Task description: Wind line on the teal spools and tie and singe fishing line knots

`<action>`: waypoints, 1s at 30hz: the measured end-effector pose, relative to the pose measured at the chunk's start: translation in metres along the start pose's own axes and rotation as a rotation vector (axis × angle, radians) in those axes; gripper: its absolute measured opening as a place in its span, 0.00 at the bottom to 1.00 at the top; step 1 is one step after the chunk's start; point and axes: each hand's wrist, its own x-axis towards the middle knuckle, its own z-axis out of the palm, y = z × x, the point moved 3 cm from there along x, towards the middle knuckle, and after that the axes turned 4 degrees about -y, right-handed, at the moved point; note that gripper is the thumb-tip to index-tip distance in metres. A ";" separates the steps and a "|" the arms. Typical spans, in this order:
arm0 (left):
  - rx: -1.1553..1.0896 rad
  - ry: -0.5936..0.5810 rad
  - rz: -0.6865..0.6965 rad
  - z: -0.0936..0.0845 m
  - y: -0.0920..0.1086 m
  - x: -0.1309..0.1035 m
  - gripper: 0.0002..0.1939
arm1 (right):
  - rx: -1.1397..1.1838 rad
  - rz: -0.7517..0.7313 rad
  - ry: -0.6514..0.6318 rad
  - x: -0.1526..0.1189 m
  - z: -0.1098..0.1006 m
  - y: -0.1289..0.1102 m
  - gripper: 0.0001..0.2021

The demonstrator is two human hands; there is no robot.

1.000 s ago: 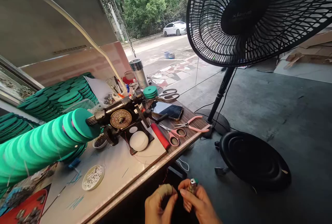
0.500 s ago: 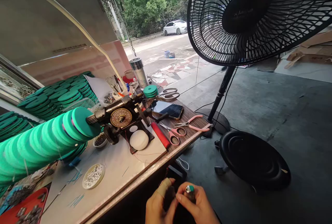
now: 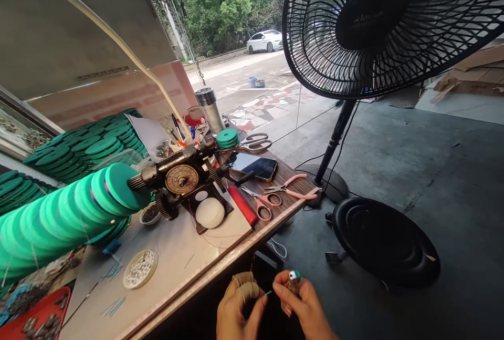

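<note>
Just past the table's front edge, my left hand [image 3: 238, 308] has tan wraps on its fingers and pinches a thin green piece [image 3: 268, 292] whose tip sticks out toward the right. My right hand [image 3: 301, 306] is closed around a small metal-topped object [image 3: 292, 279] with a green part at its top; it looks like a lighter. A small gap separates the two hands. On the table [image 3: 165, 287] lie thin green strips [image 3: 113, 306] and a round dish of white beads [image 3: 140, 269].
A hand-cranked geared winder [image 3: 181, 178] holds a long row of green discs [image 3: 71, 208]. Pink-handled scissors [image 3: 263, 204], pliers [image 3: 289, 186] and a phone [image 3: 254, 165] lie near the table's right end. A black fan [image 3: 370, 19] and round stool [image 3: 386, 243] stand right.
My hands have moved apart, the right one shifting slightly right with the metal-topped object. The green tip at my left fingers now shows.
</note>
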 end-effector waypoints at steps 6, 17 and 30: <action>-0.024 0.004 -0.015 0.000 0.003 0.001 0.08 | -0.061 -0.039 -0.013 0.002 0.002 0.005 0.19; -0.043 -0.016 -0.113 0.000 -0.006 0.001 0.14 | 0.004 0.149 0.114 -0.001 0.002 0.012 0.31; -0.043 -0.026 -0.116 0.003 -0.002 0.003 0.14 | -0.022 0.150 0.172 -0.002 0.006 0.011 0.29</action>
